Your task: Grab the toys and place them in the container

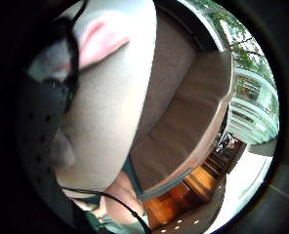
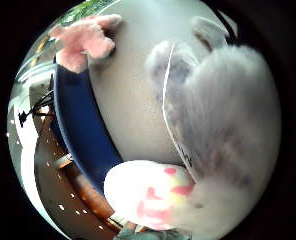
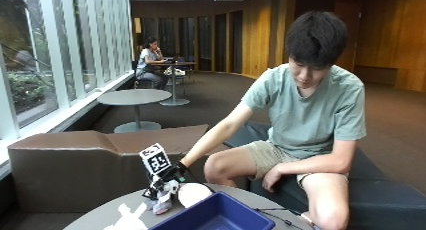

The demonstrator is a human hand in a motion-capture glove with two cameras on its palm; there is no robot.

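Round grey tabletop (image 3: 110,214) carries all items. Blue container (image 3: 210,215) sits at the near edge; its contents are hidden by the rim. Gloved right hand (image 3: 170,173) hangs over the tabletop at the container's 10 o'clock, grip clamped on a grey-and-white plush toy (image 3: 162,196) dangling beneath it, pink pads on one paw. A white toy (image 3: 126,217) lies at the hand's 7 o'clock.
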